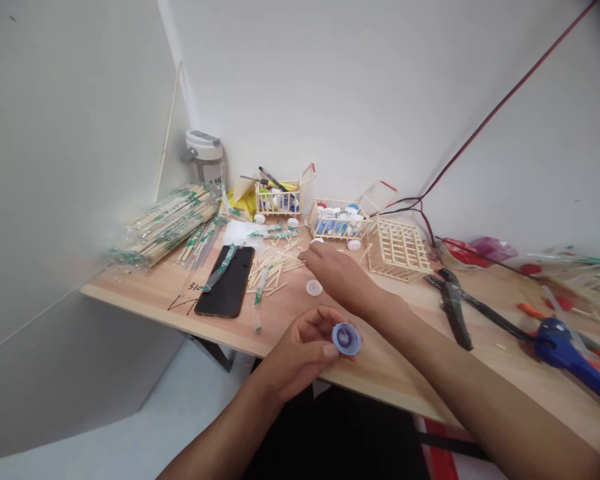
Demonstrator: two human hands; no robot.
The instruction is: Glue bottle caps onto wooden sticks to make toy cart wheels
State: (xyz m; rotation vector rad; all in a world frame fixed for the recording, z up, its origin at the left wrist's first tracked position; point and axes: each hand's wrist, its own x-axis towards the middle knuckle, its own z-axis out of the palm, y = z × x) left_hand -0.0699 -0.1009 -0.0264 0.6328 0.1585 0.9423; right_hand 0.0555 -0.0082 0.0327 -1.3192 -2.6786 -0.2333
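The tabletop (380, 373) fills the wall corner. From the hands, a stick rack (316, 220) stands at 12 o'clock, its bars containing bottle caps (337, 215). A phone (225, 281) lies at 9 o'clock and pliers (453, 307) at 3 o'clock, both set aside from the hands. Loose sticks (273, 272) lie at 11 o'clock. The right hand (337, 275) is partly open, fingers curved downward just beside a white cap (314, 287). The left hand (300, 353) grips a blue cap (347, 339) by its rim, above the tabletop edge, leaving its face exposed.
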